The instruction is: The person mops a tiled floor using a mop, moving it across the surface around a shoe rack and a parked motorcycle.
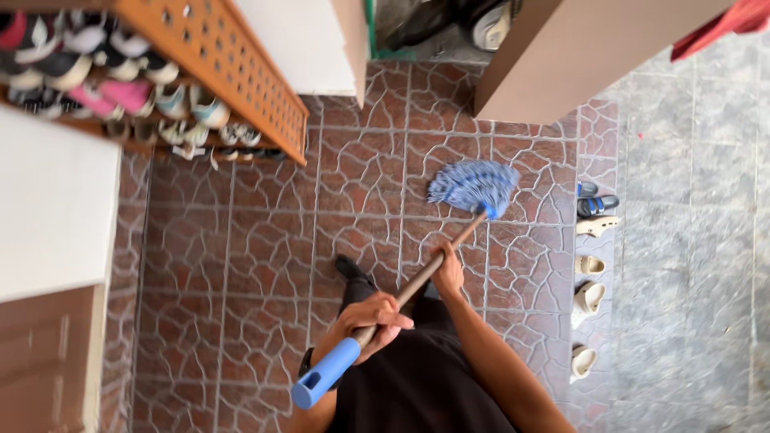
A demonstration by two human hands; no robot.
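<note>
2 hands (370, 317) (447, 274) gripping mop (473, 186), tile floor (241, 265).

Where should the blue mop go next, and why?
Probably a short pull back toward the feet: the mop head lies stretched far out on the tiled floor, and both the left hand and right hand grip the handle.
</note>
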